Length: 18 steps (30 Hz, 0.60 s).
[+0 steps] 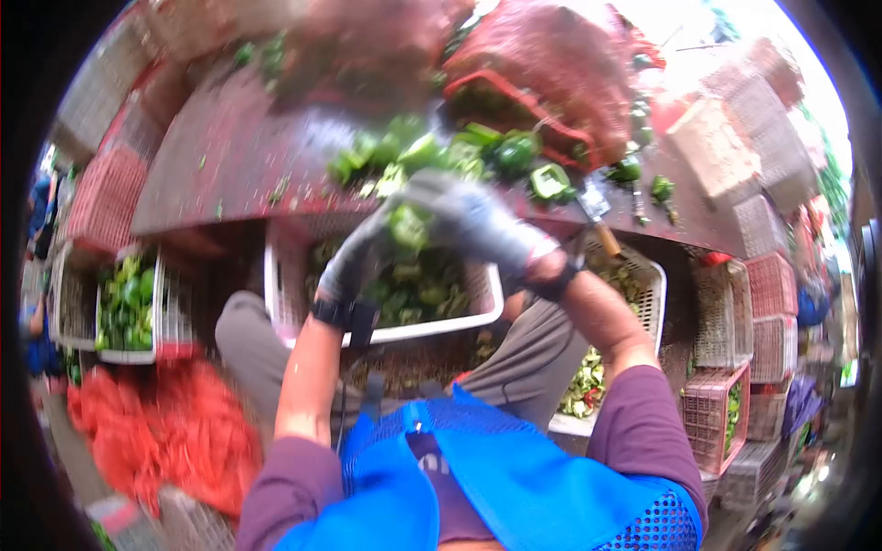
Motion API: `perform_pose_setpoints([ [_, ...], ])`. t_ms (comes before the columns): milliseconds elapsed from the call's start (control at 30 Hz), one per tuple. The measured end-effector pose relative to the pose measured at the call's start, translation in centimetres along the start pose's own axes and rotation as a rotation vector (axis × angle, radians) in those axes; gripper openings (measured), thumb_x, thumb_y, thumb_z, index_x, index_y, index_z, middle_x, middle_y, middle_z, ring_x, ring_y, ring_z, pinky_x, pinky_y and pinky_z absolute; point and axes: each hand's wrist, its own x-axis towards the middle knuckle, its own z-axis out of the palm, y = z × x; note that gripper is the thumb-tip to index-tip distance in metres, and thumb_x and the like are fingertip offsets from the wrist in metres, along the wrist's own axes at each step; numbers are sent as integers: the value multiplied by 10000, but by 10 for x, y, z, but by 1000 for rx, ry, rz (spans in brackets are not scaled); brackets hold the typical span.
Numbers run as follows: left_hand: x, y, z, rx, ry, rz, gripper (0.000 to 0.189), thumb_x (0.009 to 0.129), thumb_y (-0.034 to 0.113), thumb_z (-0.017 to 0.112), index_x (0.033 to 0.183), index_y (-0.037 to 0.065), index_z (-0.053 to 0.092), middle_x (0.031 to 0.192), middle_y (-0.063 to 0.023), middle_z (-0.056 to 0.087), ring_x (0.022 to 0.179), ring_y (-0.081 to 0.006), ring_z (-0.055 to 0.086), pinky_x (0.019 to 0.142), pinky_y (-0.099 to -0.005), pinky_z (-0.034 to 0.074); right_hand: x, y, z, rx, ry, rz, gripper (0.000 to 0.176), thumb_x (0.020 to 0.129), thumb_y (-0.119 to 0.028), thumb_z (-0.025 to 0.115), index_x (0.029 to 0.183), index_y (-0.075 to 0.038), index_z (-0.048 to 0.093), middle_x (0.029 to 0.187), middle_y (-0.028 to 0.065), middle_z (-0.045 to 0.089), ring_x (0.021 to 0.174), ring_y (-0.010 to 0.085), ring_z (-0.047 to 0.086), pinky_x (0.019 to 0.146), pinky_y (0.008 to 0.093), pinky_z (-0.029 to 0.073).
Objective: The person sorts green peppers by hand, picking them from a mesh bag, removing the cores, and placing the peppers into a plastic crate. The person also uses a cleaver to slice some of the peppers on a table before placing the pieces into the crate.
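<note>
Both hands wear grey gloves and meet above a white crate (423, 328) that holds green peppers. My left hand (356, 257) is closed on a green pepper piece (409, 227), at its left side. Blurred by motion, my right hand (473, 216) is over the same piece from the right; its fingers are smeared. Cut green peppers (381, 151) lie on the table just beyond the hands. A halved pepper (550, 182) and a knife with a wooden handle (602, 228) are to the right of them.
Red mesh sacks (551, 69) stand on the dark table (230, 156). A second white crate (654, 303) with scraps is at my right, a pepper-filled crate (126, 355) at the left. Orange netting (165, 427) lies on the floor; stacked crates (772, 275) line the right.
</note>
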Motion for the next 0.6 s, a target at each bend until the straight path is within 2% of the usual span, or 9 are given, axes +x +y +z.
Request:
perform_pose_setpoints([
  [33,-7,-5,3,-19,-2,-21,709,948,454,583,1528,126,338,1428,-49,484,1267,-168,499,1020,-342,446,1,-4,6,44,-141,15,448,794,-93,644,1237,-132,597,1131,150,628,911,349,650,780,455,540],
  [200,-16,-17,21,12,114,72,744,996,516,522,1561,129,233,1477,-74,428,1329,-193,454,1087,-342,399,-9,-18,9,76,-325,69,504,778,-118,666,1271,-127,560,1006,176,621,892,394,646,760,475,534],
  [300,-18,-29,36,-125,198,122,564,995,504,536,1430,154,457,1280,-6,556,1107,-140,573,919,-336,511,-20,-34,21,74,-325,234,465,787,-155,667,1235,-95,558,987,179,601,887,410,639,749,472,534],
  [400,-34,-18,56,121,100,161,567,977,510,568,1392,135,477,1233,7,574,1062,-124,581,847,-294,523,-29,-39,36,141,-219,427,460,828,-211,629,1260,-76,546,1000,191,654,926,385,656,769,466,533],
  [433,-29,-30,36,247,95,162,510,976,477,592,1315,103,518,1142,-7,607,971,-113,616,780,-269,541,-34,-37,43,182,-195,498,461,836,-220,620,1267,-78,544,1003,194,666,935,378,661,773,467,531],
  [500,-32,-30,47,407,193,167,469,952,461,641,1239,95,578,1083,2,623,923,-83,599,714,-244,523,-34,-49,30,185,-418,532,486,817,-205,617,1293,-140,546,998,200,672,950,373,661,793,477,514],
  [533,-38,-26,51,475,234,40,447,939,442,672,1199,85,599,1063,-5,628,897,-64,586,723,-240,506,-38,-51,25,195,-414,478,491,798,-187,631,1281,-141,551,992,193,666,950,377,656,795,476,511],
  [567,-41,-29,45,548,194,-24,568,936,489,654,1298,61,563,1100,-41,646,946,-111,604,797,-271,510,-42,-53,21,204,-408,425,497,780,-169,644,1269,-142,556,987,187,659,950,380,650,798,475,508],
  [600,-39,-41,38,639,258,100,639,934,519,638,1354,51,525,1127,-74,653,971,-145,616,821,-291,515,-47,-52,22,268,-398,418,496,756,-149,680,1239,-135,565,978,177,647,950,384,642,803,471,507],
])
